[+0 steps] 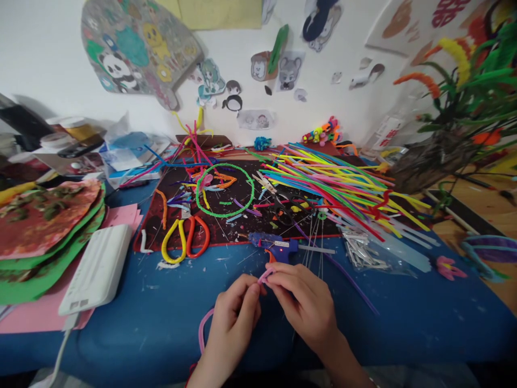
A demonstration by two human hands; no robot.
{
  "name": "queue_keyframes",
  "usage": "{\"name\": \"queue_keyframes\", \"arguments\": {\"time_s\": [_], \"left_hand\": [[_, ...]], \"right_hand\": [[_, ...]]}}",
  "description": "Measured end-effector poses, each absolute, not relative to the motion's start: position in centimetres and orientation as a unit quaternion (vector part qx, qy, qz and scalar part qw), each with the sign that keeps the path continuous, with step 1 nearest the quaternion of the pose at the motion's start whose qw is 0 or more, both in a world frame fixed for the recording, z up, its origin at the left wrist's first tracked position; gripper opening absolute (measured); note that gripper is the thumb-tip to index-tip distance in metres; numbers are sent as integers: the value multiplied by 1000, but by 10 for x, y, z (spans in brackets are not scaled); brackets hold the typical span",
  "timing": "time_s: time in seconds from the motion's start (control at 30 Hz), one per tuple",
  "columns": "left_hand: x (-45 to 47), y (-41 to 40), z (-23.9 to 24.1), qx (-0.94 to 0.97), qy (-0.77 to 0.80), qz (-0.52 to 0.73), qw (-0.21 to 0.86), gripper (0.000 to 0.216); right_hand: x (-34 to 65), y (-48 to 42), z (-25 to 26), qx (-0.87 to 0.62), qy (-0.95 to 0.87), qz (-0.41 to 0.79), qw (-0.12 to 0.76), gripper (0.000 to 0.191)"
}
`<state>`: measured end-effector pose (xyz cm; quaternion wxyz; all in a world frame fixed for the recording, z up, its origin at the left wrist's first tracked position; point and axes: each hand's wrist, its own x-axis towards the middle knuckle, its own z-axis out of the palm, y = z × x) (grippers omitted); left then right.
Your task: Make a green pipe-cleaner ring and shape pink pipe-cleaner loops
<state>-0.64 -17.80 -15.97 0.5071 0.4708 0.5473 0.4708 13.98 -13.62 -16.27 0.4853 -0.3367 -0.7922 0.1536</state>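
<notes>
Between my two hands is a pink pipe cleaner point(265, 274), with a small loop showing at the fingertips. My left hand point(238, 310) pinches it from the left, and a length of it hangs in a curve behind that wrist. On the other side, my right hand point(302, 302) grips the loop end with closed fingers. Just beyond the hands lies a blue glue gun point(278, 245) with a glue stick in its back. Farther off, a green pipe-cleaner ring point(197, 194) rests among cut scraps.
Yellow-and-red-handled scissors point(183, 240) and black scissors point(283, 207) lie on the dark mat. Loose pipe cleaners point(335, 178) pile at the right, near a bag of pins point(363, 250) and a pink flower point(448, 268). A white power bank point(97, 269) stands left, cable attached.
</notes>
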Motion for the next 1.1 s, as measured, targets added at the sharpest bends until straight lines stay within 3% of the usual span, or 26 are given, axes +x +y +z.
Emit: {"name": "queue_keyframes", "arguments": {"time_s": [0.4,1.1], "left_hand": [[-7,-177,-161,496,550,454,496,30],[-9,-184,-167,582,548,435,415,21]], "right_hand": [[140,-136,-162,-327,-781,152,510,23],[142,-140,-160,-348,-690,372,514,18]]}}
